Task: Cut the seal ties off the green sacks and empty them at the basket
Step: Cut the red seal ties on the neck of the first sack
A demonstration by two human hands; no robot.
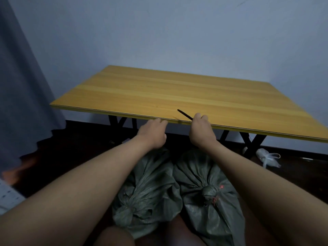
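Two green sacks stand on the dark floor between my forearms. The left sack (145, 189) is tied at its neck low down, and the right sack (207, 189) has a knotted neck with a red tie (215, 199). My right hand (200, 132) is shut on a thin dark tool (184, 114) whose tip lies over the table's front edge; only that slim tip shows. My left hand (153, 134) reaches to the same edge, its fingers curled under the rim with nothing seen in them. No basket is in view.
A yellow wooden table (177, 93) on black crossed legs stands against a pale wall. A blue curtain (19, 86) hangs at the left. A white plastic bag (268, 157) lies on the floor at the right, and a white perforated object (7, 197) sits at the left edge.
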